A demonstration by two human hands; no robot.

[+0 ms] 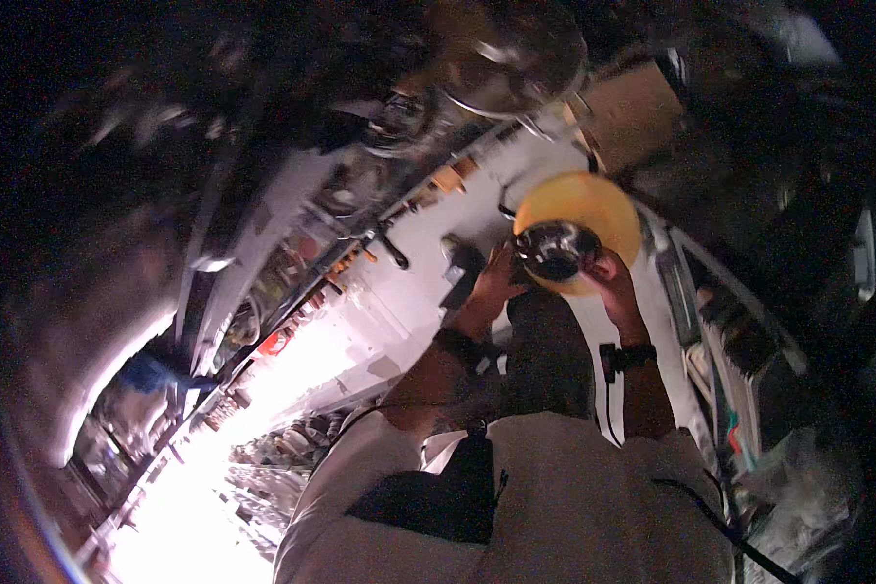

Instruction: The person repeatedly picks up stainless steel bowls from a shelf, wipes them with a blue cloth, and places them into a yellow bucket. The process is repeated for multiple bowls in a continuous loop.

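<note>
A dark, shiny round vessel, perhaps a metal bowl or pan point(557, 250), is held tilted over a round yellow-orange disc point(613, 212). The fingers of my right hand point(607, 274) are closed on the vessel's right edge; a dark band with a watch-like piece is on that wrist. At the vessel's left side is my left hand point(490, 288), its fingers raised close to the rim. Shadow and blur hide whether the left fingers touch it. The vessel's contents cannot be made out.
A brown box or board point(631, 113) stands beyond the disc. Small items line a long rail point(343, 266) on the left, near a black handle point(394, 252). A large round metal or glass vessel point(518, 66) is at the top. Glare washes out the lower left. A slatted rack point(730, 379) stands right.
</note>
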